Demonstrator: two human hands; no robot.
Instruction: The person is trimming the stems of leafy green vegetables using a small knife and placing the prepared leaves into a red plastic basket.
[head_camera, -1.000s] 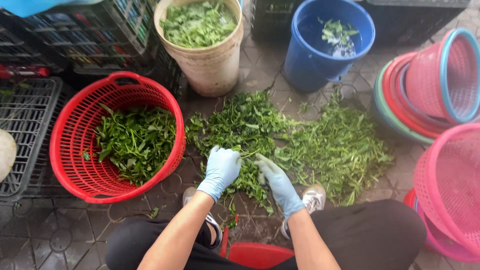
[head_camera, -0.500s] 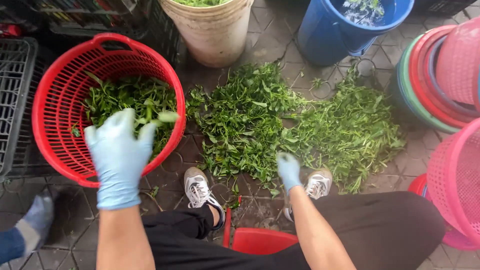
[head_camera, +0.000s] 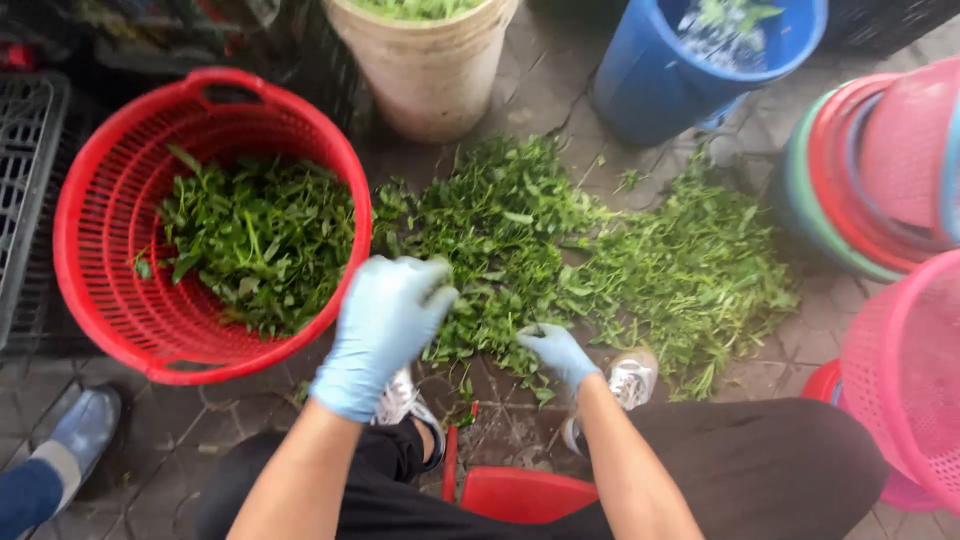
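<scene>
Head view: gloved left hand (head_camera: 385, 330) raised beside red basket (head_camera: 205, 220) rim, fingers curled, grip contents impossible to tell. Gloved right hand (head_camera: 558, 352) low on greens (head_camera: 580, 250) heaped on paved floor (head_camera: 540, 95), fingers closed on stems. More greens in basket. Beige bucket (head_camera: 425, 65), blue bucket (head_camera: 690, 65) beyond.

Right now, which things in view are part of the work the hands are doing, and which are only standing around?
In use:
- left hand, gloved, above the pile's edge
- right hand, gloved, on the greens
- pile of greens on the paving
- red basket holding sorted greens

Standing by:
- cream bucket
- blue bucket
- stacked pink baskets
- black crate
- another person's shoe
</scene>
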